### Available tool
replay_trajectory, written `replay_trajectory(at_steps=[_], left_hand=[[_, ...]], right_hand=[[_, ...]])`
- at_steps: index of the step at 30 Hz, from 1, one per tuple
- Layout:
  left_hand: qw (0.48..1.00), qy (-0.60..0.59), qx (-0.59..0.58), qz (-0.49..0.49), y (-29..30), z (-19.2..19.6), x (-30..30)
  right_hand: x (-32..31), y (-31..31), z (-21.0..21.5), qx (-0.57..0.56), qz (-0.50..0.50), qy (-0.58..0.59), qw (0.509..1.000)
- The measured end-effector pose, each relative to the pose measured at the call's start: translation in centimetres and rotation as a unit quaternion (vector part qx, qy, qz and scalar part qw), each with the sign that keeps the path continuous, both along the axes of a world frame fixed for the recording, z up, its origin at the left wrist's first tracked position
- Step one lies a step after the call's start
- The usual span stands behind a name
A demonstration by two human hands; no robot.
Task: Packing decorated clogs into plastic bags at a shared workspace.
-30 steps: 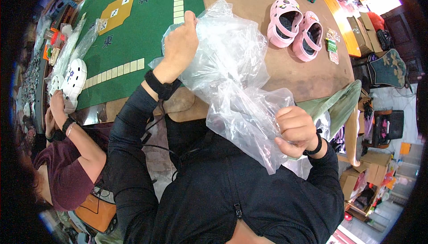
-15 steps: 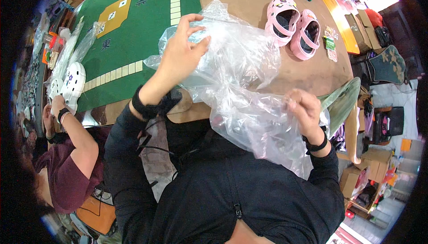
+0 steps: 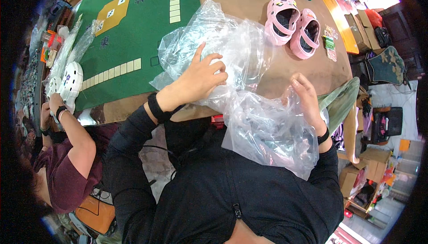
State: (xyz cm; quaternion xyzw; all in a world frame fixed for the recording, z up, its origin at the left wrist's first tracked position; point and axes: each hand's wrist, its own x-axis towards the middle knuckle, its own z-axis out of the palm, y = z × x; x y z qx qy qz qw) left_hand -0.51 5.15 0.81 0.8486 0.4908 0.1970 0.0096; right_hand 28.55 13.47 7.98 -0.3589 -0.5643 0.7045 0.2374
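Note:
Clear crumpled plastic bags [image 3: 240, 34] lie at the table's front, partly over the green mat. A further stretch of clear plastic bag [image 3: 272, 132] hangs over the edge against my black jacket; whether it joins the rest I cannot tell. My left hand [image 3: 200, 76] is over the plastic, index finger stretched out and the others loosely bent apart. On the right, my right hand [image 3: 307, 97] pinches the upper edge of the hanging plastic bag. A pair of pink clogs with charms, the left clog [image 3: 270, 25] and right clog [image 3: 297, 45], stands beyond the plastic.
The brown table [image 3: 312, 76] carries a green mahjong mat [image 3: 147, 34] with rows of tiles. A small green-and-clear packet [image 3: 330, 47] lies right of the clogs. Greenish cloth [image 3: 341, 97] drapes over the right edge. At left, a co-worker's hands [image 3: 55, 103] hold white clogs [image 3: 71, 81].
My left hand has moved right and lower over the plastic, its fingers spreading. My right hand has risen slightly. The hanging plastic has shifted right.

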Motion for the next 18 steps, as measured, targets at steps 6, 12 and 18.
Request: replay_trajectory(at_steps=[6, 12, 18], left_hand=[[0.991, 0.105, 0.082, 0.03, 0.2, 0.7, 0.4], [0.988, 0.107, 0.098, 0.046, -0.2, 0.9, -0.4], [0.993, 0.076, 0.089, 0.03, -0.3, 0.3, -0.5]], right_hand=[[-1.7, -2.3, -1.5, 0.267, 0.232, -0.207, 0.912], [-0.8, -0.8, 1.0, 0.182, 0.376, -0.21, 0.884], [1.3, 1.0, 2.1, 0.131, 0.339, -0.188, 0.912]])
